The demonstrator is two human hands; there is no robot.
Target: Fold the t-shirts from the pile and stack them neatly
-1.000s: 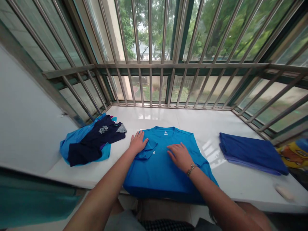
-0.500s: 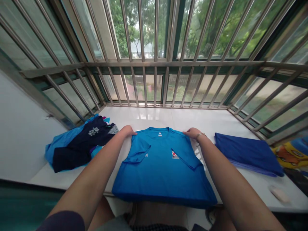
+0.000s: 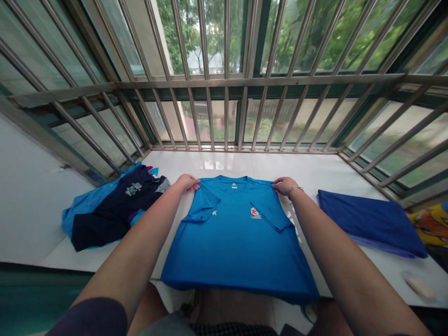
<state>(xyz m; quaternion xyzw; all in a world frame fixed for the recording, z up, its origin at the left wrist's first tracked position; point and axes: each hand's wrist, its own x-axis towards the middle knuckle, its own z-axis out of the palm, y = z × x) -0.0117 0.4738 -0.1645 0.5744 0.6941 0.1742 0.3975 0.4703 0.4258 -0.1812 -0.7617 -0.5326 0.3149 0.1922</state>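
Note:
A blue T-shirt [image 3: 238, 252] lies spread front side up on the white sill, collar toward the window and sleeves folded in over the chest. It has a small white mark on one side of the chest and a red-and-white badge on the other. Its lower end hangs over the sill's front edge. At the left shoulder corner, my left hand [image 3: 187, 182] pinches the fabric between thumb and fingers. My right hand [image 3: 284, 185], with a bracelet at the wrist, pinches the opposite shoulder corner.
On the left sits a heap of dark and blue clothes [image 3: 108, 205]. Folded dark blue cloth [image 3: 371, 221] lies to the right, near a pale rounded object [image 3: 419, 284] and a yellow patterned item [image 3: 432, 224]. Metal bars [image 3: 245, 83] stand along the window behind the white sill [image 3: 231, 163].
Both hands and the shirt's collar end sit slightly higher in the picture, and the hands are a little farther apart at the right. The pinch on both shoulders stays. The view has shifted slightly.

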